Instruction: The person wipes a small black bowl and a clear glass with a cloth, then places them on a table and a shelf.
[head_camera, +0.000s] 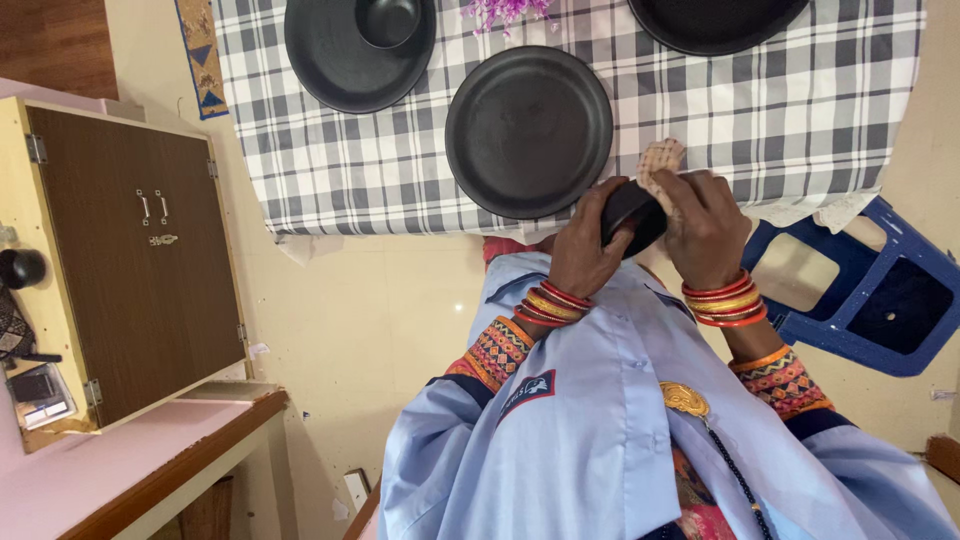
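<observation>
**Small black bowl held in both hands at the table edge**

A table under a grey-and-white checked cloth (800, 110) fills the upper part of the view, above a pale tiled floor.

The left hand (583, 245) is closed around a small black bowl (632, 215), fingers curled over its near side. The right hand (708, 228) grips a beige cloth (660, 160) and presses it against the bowl's other side; the cloth's end sticks up above the fingers. Bowl and hands sit just off the table's near edge, in front of the person's pale blue shirt (600, 430). Red and gold bangles (727, 300) ring both wrists.

Just beyond the hands, a black plate (528, 130) lies flat on the cloth. A second black plate (340, 65), carrying a small black bowl, lies further left; a third is cut off by the top edge. A blue plastic stool (880, 300) stands to the right, a brown wooden cabinet (140, 270) well apart to the left.
</observation>
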